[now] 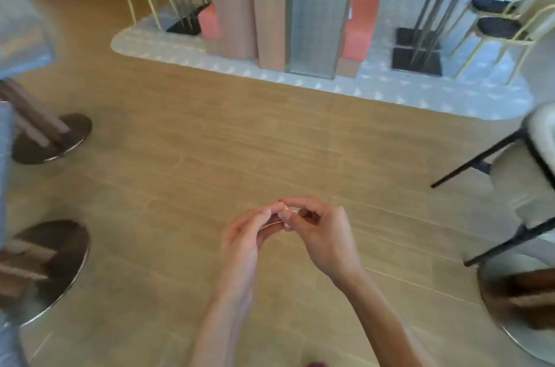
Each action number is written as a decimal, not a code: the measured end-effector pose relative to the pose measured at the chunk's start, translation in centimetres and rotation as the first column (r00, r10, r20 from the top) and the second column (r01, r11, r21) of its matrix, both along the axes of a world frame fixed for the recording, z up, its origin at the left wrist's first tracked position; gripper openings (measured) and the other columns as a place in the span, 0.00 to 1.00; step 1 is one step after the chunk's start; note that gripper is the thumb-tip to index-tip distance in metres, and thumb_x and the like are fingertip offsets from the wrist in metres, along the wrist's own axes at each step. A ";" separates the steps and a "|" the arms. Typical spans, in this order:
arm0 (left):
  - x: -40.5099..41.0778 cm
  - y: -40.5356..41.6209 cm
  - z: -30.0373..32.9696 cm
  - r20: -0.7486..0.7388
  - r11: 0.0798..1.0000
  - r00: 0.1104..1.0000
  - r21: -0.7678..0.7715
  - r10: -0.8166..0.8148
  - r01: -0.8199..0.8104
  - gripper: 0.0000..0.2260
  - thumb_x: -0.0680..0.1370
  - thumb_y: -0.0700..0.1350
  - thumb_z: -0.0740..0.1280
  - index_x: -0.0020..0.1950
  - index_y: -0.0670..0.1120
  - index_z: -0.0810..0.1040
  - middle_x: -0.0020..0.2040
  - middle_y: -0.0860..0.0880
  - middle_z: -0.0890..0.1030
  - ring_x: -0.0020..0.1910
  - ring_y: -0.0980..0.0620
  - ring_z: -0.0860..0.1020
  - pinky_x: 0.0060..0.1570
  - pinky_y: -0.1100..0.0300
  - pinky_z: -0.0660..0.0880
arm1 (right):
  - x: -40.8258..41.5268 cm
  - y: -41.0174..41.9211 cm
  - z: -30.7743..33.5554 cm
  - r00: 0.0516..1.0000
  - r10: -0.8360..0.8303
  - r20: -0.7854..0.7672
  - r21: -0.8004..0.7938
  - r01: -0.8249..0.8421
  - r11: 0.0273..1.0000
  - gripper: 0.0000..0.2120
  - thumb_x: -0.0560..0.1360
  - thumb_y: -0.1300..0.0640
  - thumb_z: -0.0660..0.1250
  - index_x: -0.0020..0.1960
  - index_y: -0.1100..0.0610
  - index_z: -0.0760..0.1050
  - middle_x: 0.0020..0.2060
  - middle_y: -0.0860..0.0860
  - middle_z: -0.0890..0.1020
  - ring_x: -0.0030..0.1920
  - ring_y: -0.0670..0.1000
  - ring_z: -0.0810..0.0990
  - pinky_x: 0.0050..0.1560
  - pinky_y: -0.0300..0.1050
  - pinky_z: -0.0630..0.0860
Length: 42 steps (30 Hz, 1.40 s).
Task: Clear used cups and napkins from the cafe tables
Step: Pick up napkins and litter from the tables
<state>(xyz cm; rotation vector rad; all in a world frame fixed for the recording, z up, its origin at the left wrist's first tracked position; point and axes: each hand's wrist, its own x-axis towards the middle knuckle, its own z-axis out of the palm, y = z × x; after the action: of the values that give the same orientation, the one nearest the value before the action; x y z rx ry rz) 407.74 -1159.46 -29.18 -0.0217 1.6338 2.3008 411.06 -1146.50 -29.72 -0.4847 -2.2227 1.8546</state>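
Above the wooden floor (210, 141), my left hand (249, 234) and right hand (321, 231) met, both pinching a small white scrap (287, 212) (maybe napkin, too blurred to tell). I judged it light, soft and easy to tear, best held at its edge.

- Wood floor (270, 138) lies open across mid-frame.
- Round table bases (51, 138) crowd the left edge.
- A black-legged chair (528, 174) blocks the right.
- Planters (268, 27) and a pillar (318, 12) stand at upper centre.
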 end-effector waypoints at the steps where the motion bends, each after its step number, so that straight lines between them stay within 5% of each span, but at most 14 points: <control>1: 0.3 2.9 0.5 -0.020 0.997 0.997 -0.003 -0.071 0.071 0.18 0.82 0.34 0.62 0.43 0.45 0.90 0.47 0.41 0.88 0.48 0.47 0.87 0.49 0.60 0.82 | 1.2 2.9 0.5 0.998 -0.058 -0.010 0.002 0.058 0.998 0.07 0.77 0.63 0.74 0.54 0.57 0.87 0.34 0.43 0.83 0.35 0.41 0.82 0.41 0.36 0.77; 7: 3.5 16.9 2.8 -0.070 0.903 0.900 -0.020 -0.430 0.430 0.13 0.82 0.34 0.62 0.52 0.40 0.87 0.53 0.38 0.87 0.56 0.40 0.85 0.60 0.50 0.80 | 8.6 15.6 2.4 0.937 -0.340 -0.080 0.050 0.344 0.938 0.06 0.77 0.60 0.74 0.48 0.49 0.86 0.35 0.44 0.83 0.36 0.42 0.83 0.43 0.38 0.79; 13: 5.9 26.5 3.8 -0.061 0.749 0.747 -0.027 -0.662 0.662 0.12 0.82 0.34 0.61 0.54 0.38 0.85 0.52 0.40 0.87 0.52 0.46 0.86 0.55 0.57 0.82 | 13.4 23.3 2.0 0.802 -0.593 -0.074 0.077 0.597 0.798 0.06 0.77 0.58 0.75 0.47 0.47 0.85 0.35 0.49 0.85 0.36 0.47 0.84 0.44 0.47 0.82; 15: 5.6 29.3 3.8 -0.076 0.705 0.701 -0.050 -0.709 0.708 0.11 0.83 0.35 0.61 0.55 0.39 0.84 0.53 0.41 0.87 0.54 0.46 0.86 0.56 0.55 0.82 | 13.8 25.8 2.0 0.756 -0.648 -0.086 0.084 0.654 0.752 0.06 0.77 0.58 0.74 0.46 0.48 0.85 0.34 0.47 0.85 0.34 0.46 0.84 0.41 0.40 0.80; 18: 3.5 33.3 3.6 -0.094 0.704 0.698 -0.075 -0.710 0.706 0.10 0.82 0.37 0.63 0.55 0.42 0.85 0.54 0.43 0.87 0.56 0.44 0.85 0.56 0.53 0.82 | 13.4 29.7 2.4 0.675 -0.731 -0.101 0.060 0.737 0.673 0.04 0.77 0.59 0.74 0.45 0.50 0.85 0.33 0.46 0.85 0.33 0.44 0.84 0.38 0.30 0.75; 25: -8.1 44.9 4.6 -0.205 0.765 0.746 -0.018 -0.633 0.644 0.08 0.81 0.41 0.67 0.56 0.44 0.85 0.56 0.43 0.86 0.58 0.42 0.84 0.58 0.44 0.79 | 6.8 41.1 4.7 0.504 -0.841 -0.195 0.040 0.861 0.507 0.05 0.77 0.62 0.74 0.49 0.53 0.86 0.33 0.50 0.85 0.35 0.44 0.84 0.43 0.31 0.76; 33: -18.4 59.9 10.2 -0.389 0.729 0.671 -0.002 -0.631 0.685 0.12 0.77 0.47 0.65 0.54 0.44 0.85 0.55 0.45 0.86 0.55 0.45 0.84 0.55 0.50 0.81 | -1.0 52.7 10.4 0.379 -0.897 -0.229 -0.027 0.918 0.395 0.06 0.76 0.58 0.76 0.50 0.50 0.87 0.40 0.44 0.88 0.42 0.39 0.86 0.44 0.26 0.75; 39: -22.6 70.3 10.6 -0.427 0.652 0.586 -0.010 -0.688 0.758 0.13 0.78 0.46 0.65 0.54 0.42 0.85 0.56 0.45 0.86 0.57 0.44 0.84 0.57 0.45 0.80 | -4.9 60.9 11.1 0.299 -0.919 -0.255 -0.028 0.948 0.317 0.04 0.76 0.58 0.76 0.47 0.50 0.87 0.36 0.59 0.83 0.35 0.45 0.78 0.38 0.28 0.73; 42: -25.1 76.5 10.6 -0.437 0.621 0.561 0.009 -0.703 0.784 0.12 0.77 0.47 0.65 0.52 0.44 0.85 0.56 0.45 0.86 0.56 0.45 0.84 0.57 0.44 0.80 | -6.7 66.7 10.8 0.264 -0.922 -0.282 -0.017 0.960 0.279 0.06 0.76 0.61 0.75 0.46 0.50 0.87 0.32 0.46 0.85 0.33 0.37 0.78 0.38 0.26 0.72</control>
<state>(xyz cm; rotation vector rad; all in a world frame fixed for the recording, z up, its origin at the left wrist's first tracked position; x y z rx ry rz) 382.61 -1082.92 -18.59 1.0601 1.1686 1.7953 404.34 -1079.83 -18.95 -1.1682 -1.2629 0.9337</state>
